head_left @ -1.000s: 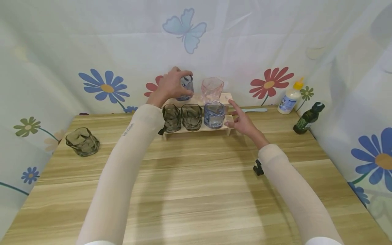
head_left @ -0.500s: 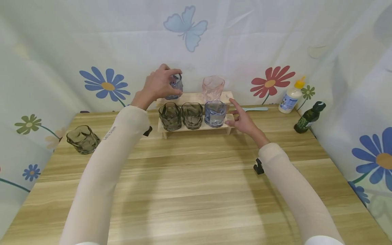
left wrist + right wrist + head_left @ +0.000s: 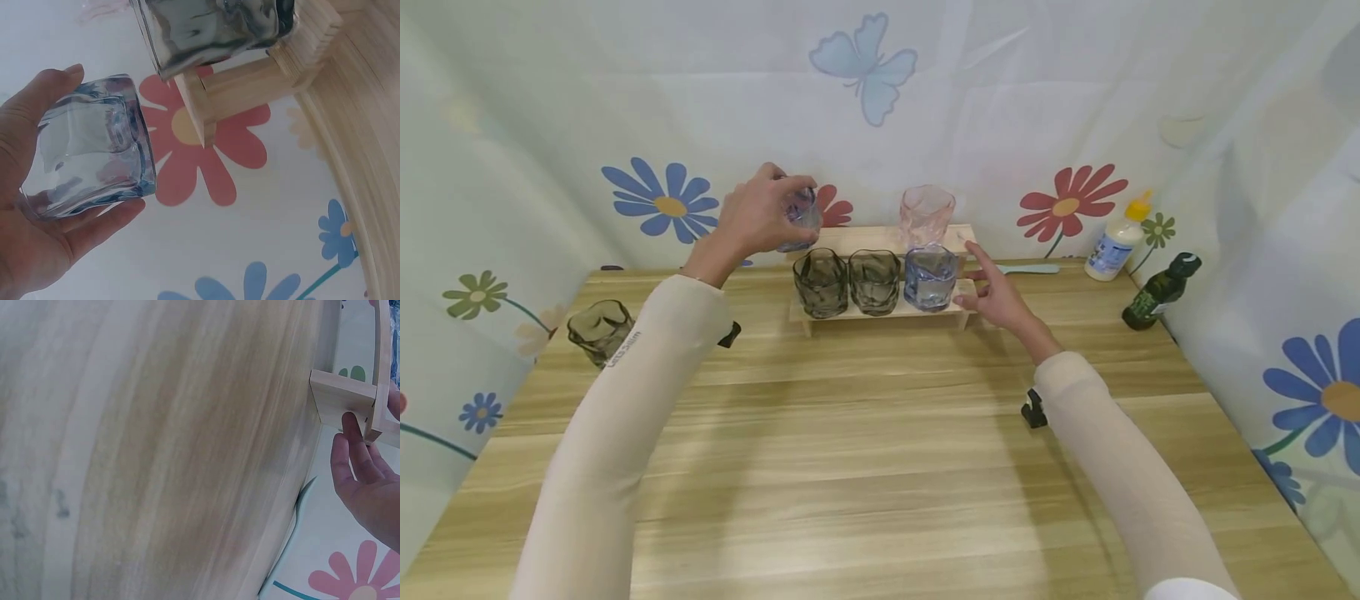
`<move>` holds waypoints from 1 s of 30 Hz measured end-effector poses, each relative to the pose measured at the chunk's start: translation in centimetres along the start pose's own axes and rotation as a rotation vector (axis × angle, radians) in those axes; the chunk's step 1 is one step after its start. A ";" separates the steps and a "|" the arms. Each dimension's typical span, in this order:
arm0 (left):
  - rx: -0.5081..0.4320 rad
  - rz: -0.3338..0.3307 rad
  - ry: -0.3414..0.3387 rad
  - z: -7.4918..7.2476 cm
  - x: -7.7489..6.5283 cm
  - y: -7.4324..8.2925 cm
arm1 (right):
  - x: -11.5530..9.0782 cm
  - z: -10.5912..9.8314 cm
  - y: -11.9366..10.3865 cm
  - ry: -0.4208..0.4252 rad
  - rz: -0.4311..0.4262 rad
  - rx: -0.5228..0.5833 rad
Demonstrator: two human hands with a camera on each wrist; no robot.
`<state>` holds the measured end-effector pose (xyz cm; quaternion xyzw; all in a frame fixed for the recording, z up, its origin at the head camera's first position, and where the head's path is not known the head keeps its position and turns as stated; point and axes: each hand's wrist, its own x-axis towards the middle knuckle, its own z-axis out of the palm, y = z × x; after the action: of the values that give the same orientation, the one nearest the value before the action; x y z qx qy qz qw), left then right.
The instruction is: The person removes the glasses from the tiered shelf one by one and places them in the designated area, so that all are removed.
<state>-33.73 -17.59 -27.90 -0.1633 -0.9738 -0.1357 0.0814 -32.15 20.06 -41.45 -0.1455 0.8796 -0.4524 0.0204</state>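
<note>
In the head view my left hand (image 3: 758, 215) grips a pale blue glass tumbler (image 3: 801, 218) off the left end of a two-tier wooden rack (image 3: 850, 241). The left wrist view shows thumb and fingers around this tumbler (image 3: 94, 147), with a gap between it and the rack (image 3: 250, 87). My right hand (image 3: 1002, 298) holds the rack's right end, fingers at the side panel (image 3: 340, 397) and thumb over the board. A pink glass (image 3: 927, 212) stands on the upper tier. Two smoky glasses (image 3: 821, 285) and a blue glass (image 3: 930, 280) line the lower tier.
Another smoky glass (image 3: 598, 329) sits on the table (image 3: 865, 467) at the left, partly behind my left sleeve. At the right are a yellow-capped white bottle (image 3: 1116, 242), a dark green bottle (image 3: 1159, 293) and a pale blue flat utensil (image 3: 1032, 269). A flowered curtain hangs behind.
My left hand has carried the pale blue tumbler leftward, from over the upper tier to past its left end. The right hand has stayed at the rack's right end.
</note>
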 end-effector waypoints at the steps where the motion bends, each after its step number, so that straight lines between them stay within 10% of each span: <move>1: -0.002 -0.005 0.008 -0.1 -0.3 -0.2 | 0.0 0.0 0.0 0.000 -0.001 0.001; 30: 0.030 -0.096 -0.109 -0.7 -7.4 -7.0 | -0.1 0.1 0.0 0.001 0.001 -0.001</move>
<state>-29.17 -26.38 -30.40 -0.1224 -0.9854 -0.1156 0.0242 -32.04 20.03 -41.52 -0.1447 0.8800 -0.4520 0.0204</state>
